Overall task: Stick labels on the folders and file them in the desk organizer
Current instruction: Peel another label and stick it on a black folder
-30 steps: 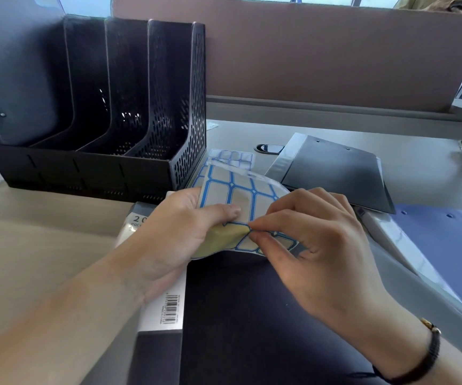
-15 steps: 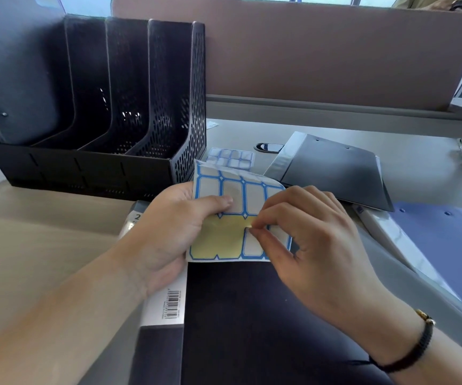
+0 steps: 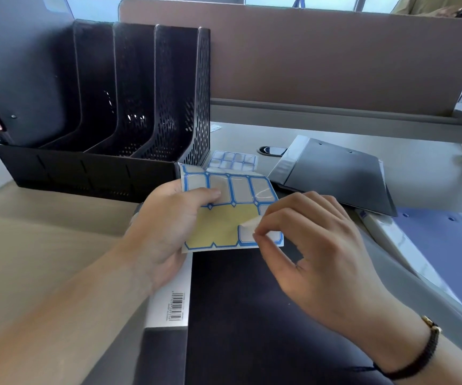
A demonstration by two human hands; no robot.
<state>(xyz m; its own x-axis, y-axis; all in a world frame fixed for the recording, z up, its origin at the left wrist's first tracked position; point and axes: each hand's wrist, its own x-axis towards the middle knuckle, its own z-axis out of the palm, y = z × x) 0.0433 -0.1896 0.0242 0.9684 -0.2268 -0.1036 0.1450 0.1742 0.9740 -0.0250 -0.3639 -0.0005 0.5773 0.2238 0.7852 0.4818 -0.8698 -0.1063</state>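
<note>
My left hand holds a sheet of blue-bordered labels above a black folder lying in front of me. Part of the sheet shows bare yellow backing. My right hand pinches the corner of one label, lifted off the backing at the sheet's lower right. A black mesh desk organizer stands at the back left, with a dark folder upright in its leftmost slot.
A second label sheet lies on the desk behind the held one. Another black folder lies to the right, and a blue folder at the far right. A brown partition closes off the back of the desk.
The label sheet has flattened and turned toward me. My right hand has peeled a label's corner up from the backing and drawn back slightly to the right.
</note>
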